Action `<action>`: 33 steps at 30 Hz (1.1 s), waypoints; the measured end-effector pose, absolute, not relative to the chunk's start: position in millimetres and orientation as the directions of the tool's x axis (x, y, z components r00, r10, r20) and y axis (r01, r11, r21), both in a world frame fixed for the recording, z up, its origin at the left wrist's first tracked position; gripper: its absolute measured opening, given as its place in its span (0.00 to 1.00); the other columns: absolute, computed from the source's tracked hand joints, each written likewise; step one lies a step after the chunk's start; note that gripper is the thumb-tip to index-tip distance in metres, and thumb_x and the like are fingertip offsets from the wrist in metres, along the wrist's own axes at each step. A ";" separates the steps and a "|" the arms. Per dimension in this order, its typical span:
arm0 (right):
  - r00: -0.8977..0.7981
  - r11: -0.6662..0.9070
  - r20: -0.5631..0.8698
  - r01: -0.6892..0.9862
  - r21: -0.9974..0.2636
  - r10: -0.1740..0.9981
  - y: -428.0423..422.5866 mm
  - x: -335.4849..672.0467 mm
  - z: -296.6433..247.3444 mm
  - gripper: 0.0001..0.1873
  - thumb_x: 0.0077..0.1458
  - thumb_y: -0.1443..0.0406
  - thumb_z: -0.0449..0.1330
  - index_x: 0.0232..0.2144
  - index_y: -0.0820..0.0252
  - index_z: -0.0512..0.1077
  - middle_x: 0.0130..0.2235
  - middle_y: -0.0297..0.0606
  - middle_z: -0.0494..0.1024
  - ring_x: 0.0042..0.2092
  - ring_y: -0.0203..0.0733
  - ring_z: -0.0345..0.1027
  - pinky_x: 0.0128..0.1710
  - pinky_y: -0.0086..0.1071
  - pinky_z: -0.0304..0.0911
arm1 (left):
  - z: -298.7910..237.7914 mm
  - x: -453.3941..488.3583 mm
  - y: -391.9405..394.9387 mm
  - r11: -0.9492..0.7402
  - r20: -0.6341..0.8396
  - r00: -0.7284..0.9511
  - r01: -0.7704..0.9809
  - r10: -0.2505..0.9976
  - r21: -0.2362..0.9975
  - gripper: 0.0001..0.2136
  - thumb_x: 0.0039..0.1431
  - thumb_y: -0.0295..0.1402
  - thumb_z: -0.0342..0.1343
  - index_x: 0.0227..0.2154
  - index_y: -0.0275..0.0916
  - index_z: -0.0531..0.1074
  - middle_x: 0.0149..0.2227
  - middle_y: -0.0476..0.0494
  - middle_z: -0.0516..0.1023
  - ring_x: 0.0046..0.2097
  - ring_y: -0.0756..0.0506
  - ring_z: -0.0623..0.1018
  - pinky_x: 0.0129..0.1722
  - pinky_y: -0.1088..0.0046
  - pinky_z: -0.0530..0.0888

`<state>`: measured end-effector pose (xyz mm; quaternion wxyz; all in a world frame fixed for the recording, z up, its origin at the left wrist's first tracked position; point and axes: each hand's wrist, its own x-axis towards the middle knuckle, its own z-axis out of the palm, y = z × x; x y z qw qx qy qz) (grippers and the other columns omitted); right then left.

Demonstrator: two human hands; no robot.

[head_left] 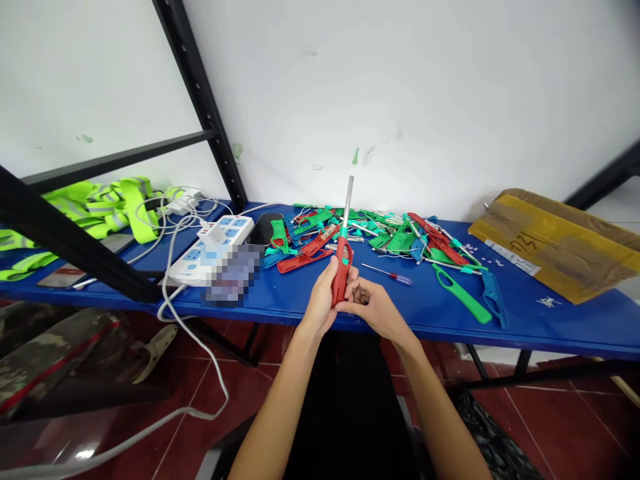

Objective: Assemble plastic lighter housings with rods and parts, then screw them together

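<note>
At the near edge of a blue table [550, 320], in the middle of the view, a person holds a red stick lighter [342, 267] upright just above the tabletop. The left hand [323, 297] is closed round the handle's left side, thumb up along it. The right hand [373, 303] is curled round the handle's lower end from the right, fingers folded in. Both grips look firm, and the two hands touch. The lighter's metal tube [347, 207] points up and away towards the far white wall, probably so the handle faces the person squarely.

Just beyond the hands lies a loose heap of lighter parts [400, 237] in red, green and teal, within easy reach. A small screwdriver [387, 273] lies just right of the lighter, and a green handle shell [463, 293] further right. To the far right rests flattened cardboard [565, 243]. To the left sit a white power strip [220, 243] with trailing cables and, beyond it, fluorescent safety vests [100, 207] behind a black shelf frame [200, 93]
</note>
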<state>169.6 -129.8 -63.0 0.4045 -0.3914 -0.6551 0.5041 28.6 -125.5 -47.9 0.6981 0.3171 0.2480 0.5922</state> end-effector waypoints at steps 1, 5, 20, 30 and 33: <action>-0.392 0.173 0.117 0.111 -0.979 0.913 -129.6 169.5 -62.0 0.28 0.49 0.44 0.78 0.30 0.56 0.72 0.29 0.28 0.70 0.30 0.36 0.57 0.31 0.33 0.55 | -47.6 28.0 -125.7 0.099 0.025 0.172 -0.675 0.985 0.731 0.24 0.65 0.56 0.65 0.42 0.37 0.75 0.32 0.51 0.72 0.23 0.55 0.65 0.22 0.79 0.68; -0.431 0.153 0.072 0.157 -0.976 0.899 -130.3 169.8 -59.6 0.28 0.53 0.43 0.76 0.28 0.58 0.73 0.27 0.28 0.68 0.29 0.36 0.55 0.30 0.32 0.51 | -46.9 26.2 -126.1 0.079 0.033 0.144 -0.703 0.989 0.707 0.24 0.67 0.57 0.63 0.37 0.38 0.73 0.30 0.51 0.69 0.27 0.53 0.68 0.27 0.81 0.70; -0.412 0.106 0.073 0.059 -0.993 0.908 -126.5 167.4 -65.4 0.28 0.49 0.44 0.78 0.30 0.57 0.72 0.31 0.30 0.73 0.32 0.37 0.60 0.34 0.33 0.58 | -49.8 26.7 -126.3 0.109 0.034 0.178 -0.732 0.983 0.672 0.23 0.67 0.56 0.65 0.40 0.39 0.72 0.31 0.52 0.68 0.26 0.54 0.64 0.25 0.80 0.68; -0.357 0.310 0.210 0.250 -0.917 0.910 -136.6 164.1 -63.0 0.26 0.62 0.42 0.69 0.30 0.57 0.72 0.26 0.28 0.72 0.28 0.36 0.59 0.29 0.32 0.55 | -47.9 25.4 -124.1 0.086 0.064 0.146 -0.823 0.987 0.562 0.20 0.69 0.52 0.64 0.44 0.40 0.72 0.32 0.53 0.66 0.26 0.54 0.64 0.23 0.80 0.67; -0.364 0.398 0.290 0.268 -0.877 0.885 -139.6 164.4 -63.8 0.23 0.66 0.45 0.67 0.32 0.56 0.73 0.27 0.29 0.73 0.28 0.36 0.61 0.30 0.31 0.58 | -47.6 25.1 -124.5 0.092 0.068 0.151 -0.839 0.986 0.536 0.18 0.70 0.51 0.63 0.44 0.40 0.72 0.32 0.52 0.66 0.26 0.54 0.64 0.23 0.80 0.67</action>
